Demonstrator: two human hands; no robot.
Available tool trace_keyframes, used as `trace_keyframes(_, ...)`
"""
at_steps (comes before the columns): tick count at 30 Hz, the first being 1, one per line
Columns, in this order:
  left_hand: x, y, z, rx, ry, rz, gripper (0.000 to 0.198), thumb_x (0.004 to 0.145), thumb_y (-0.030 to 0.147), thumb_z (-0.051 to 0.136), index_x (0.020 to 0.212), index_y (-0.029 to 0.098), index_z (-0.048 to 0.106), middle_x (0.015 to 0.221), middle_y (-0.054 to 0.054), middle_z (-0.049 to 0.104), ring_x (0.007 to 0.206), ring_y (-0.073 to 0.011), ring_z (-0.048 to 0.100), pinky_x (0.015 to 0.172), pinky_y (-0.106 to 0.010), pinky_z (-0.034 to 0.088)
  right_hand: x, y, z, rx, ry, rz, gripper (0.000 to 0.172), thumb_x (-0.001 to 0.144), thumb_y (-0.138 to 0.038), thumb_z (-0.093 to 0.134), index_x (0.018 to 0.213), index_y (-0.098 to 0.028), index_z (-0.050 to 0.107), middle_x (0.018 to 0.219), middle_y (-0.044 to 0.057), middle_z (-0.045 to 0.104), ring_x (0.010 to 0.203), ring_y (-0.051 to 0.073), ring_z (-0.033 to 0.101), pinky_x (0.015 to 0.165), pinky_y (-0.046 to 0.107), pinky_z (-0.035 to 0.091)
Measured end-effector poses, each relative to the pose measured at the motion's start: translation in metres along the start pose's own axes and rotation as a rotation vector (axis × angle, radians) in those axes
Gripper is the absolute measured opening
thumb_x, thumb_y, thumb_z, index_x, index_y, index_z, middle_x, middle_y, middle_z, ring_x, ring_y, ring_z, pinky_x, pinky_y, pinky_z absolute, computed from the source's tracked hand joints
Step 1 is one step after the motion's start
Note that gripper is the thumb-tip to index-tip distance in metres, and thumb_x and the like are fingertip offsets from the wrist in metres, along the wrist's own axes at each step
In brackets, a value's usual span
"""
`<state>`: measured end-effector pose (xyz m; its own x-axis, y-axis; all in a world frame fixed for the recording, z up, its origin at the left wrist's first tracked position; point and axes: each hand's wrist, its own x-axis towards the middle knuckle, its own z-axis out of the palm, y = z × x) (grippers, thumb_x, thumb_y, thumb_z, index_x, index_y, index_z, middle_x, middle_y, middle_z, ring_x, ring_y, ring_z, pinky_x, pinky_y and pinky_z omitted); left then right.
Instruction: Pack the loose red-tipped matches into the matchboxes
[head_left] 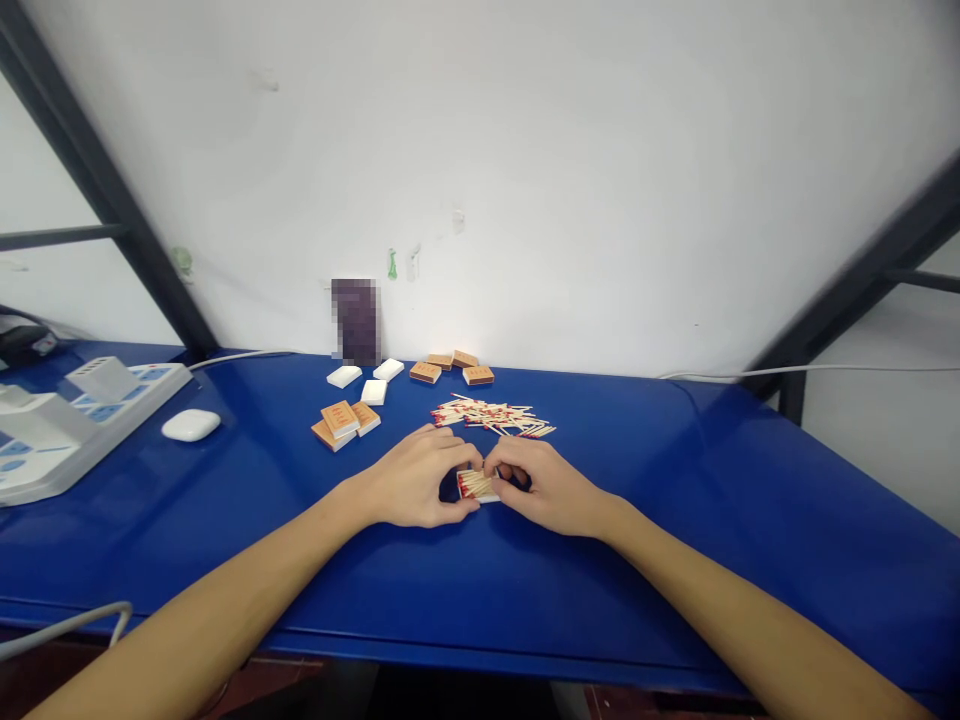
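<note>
A small white matchbox tray (489, 499) filled with red-tipped matches (474, 484) rests on the blue table between my hands. My left hand (420, 478) curves around the tray's left part, its thumb at the near edge and its fingers at the far edge. At the right end, my right hand (551, 487) has its fingers curled in and its thumb and fingertips pinched at the matches; part of the tray is hidden beneath it. Just beyond both hands spreads a loose pile of matches (495, 415) with red heads.
Orange-brown matchboxes stand in two groups, one at the left (340, 418) and one at the back (478, 375). Several white trays (373, 392) lie near them. A white rounded case (191, 425) and a power strip (161, 385) with plugs are farther left. A wall closes off the back.
</note>
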<state>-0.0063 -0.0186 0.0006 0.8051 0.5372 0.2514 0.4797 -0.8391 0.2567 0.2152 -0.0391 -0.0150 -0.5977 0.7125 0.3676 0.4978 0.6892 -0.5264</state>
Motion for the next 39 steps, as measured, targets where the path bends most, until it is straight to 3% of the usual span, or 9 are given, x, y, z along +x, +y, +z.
trace_keyframes(9,-0.0007,0.0001,0.0009,0.021,-0.002,0.059,0.023,0.08,0.037,0.064,0.095,0.02,0.058,0.085,-0.001,0.062,0.081,-0.0184,0.057,0.078,-0.032,0.038,-0.0003,0.0005,-0.0015,0.0,0.031,-0.002,0.011,0.085,-0.011,0.051,0.082,-0.019,0.058,0.07,-0.002,0.053,0.061,0.012,0.046,0.061,0.025,0.037)
trace_keyframes(14,-0.0007,-0.0038,0.0001,0.006,-0.007,0.028,0.025,0.081,0.039,0.063,0.096,0.02,0.056,0.088,-0.001,0.062,0.083,-0.0185,0.056,0.08,-0.032,0.038,-0.0007,0.0004,-0.0006,-0.044,0.013,-0.021,0.016,0.084,-0.01,0.051,0.092,-0.02,0.062,0.071,-0.002,0.054,0.064,0.013,0.048,0.063,0.025,0.038)
trace_keyframes(32,0.0001,-0.0035,-0.0002,0.029,0.011,0.021,0.026,0.085,0.039,0.061,0.101,0.02,0.056,0.095,-0.002,0.065,0.087,-0.0194,0.058,0.082,-0.033,0.038,-0.0023,-0.0013,0.0014,-0.132,-0.019,-0.007,0.017,0.081,-0.009,0.051,0.092,-0.019,0.059,0.076,0.0,0.059,0.067,0.014,0.052,0.065,0.026,0.04)
trace_keyframes(39,0.0007,-0.0036,0.0,0.026,0.01,0.03,0.024,0.084,0.04,0.062,0.097,0.02,0.057,0.089,-0.002,0.064,0.084,-0.0191,0.057,0.081,-0.033,0.038,-0.0015,-0.0017,0.0014,-0.118,0.011,-0.016,0.018,0.082,-0.008,0.05,0.091,-0.019,0.06,0.076,0.0,0.059,0.067,0.014,0.053,0.065,0.026,0.04)
